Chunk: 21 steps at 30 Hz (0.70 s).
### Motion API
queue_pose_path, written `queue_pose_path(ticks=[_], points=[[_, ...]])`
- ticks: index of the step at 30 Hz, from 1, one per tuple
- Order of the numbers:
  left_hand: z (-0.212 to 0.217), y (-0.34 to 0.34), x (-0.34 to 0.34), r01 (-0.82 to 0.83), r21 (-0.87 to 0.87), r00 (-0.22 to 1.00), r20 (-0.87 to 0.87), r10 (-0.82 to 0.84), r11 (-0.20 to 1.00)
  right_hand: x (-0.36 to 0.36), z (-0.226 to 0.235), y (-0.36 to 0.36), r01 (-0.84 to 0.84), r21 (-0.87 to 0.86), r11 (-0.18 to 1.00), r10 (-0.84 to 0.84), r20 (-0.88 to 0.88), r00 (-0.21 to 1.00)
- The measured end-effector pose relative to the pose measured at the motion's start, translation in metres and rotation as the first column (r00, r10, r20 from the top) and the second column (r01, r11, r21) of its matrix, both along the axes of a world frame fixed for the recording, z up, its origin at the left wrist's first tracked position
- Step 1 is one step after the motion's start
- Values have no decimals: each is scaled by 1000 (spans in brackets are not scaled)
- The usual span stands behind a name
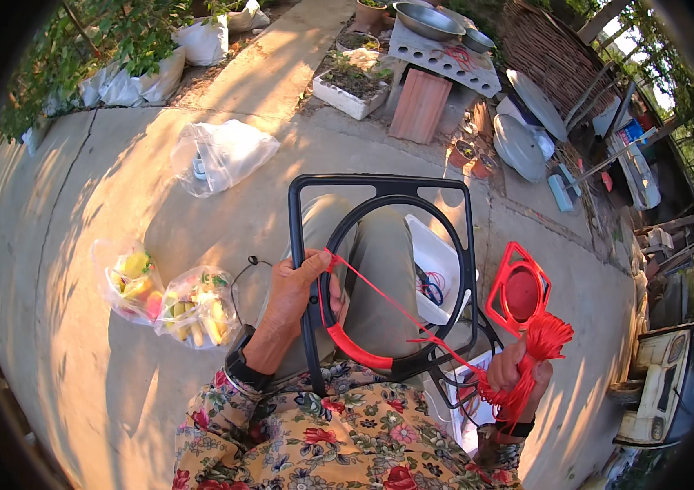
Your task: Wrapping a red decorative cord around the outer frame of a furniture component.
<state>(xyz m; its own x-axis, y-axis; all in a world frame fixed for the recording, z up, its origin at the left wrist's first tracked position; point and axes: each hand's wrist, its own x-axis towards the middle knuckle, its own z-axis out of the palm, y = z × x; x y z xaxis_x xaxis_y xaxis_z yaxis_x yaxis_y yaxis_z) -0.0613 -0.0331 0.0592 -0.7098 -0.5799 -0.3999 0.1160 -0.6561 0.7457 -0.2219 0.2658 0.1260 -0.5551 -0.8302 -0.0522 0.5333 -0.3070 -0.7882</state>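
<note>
Across my lap stands a black square frame with a round ring inside it. My left hand is closed round the frame's left side and ring, its thumb pressing red cord against them. Tightly wound red cord covers the ring's lower left part. From my left thumb a strand stretches diagonally down across the ring to my right hand. That hand is closed round a thick bundle of red cord, whose loops hang below the fingers.
A red frame lies right of my knees, near a white plastic container holding cords. Bags of fruit sit on the concrete at left, a clear plastic bag farther off. A toy-like or real vehicle is at far right.
</note>
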Motion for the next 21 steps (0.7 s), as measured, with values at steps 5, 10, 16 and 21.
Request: queue_pose_path(ticks=[5, 10, 16, 21], points=[[-2, 3, -3, 75, 2, 997, -8, -75, 997, -1, -5, 25, 72, 190, 979, -63, -49, 997], [2, 5, -7, -21, 35, 1000, -4, 21, 999, 16, -5, 18, 183, 405, 896, -145, -123, 982], [6, -3, -7, 86, -14, 991, 103, -84, 996, 17, 2, 21, 182, 370, 911, -161, -88, 983], [7, -14, -10, 122, 99, 985, 107, -133, 988, 15, 10, 15, 178, 350, 920, -142, -126, 982]])
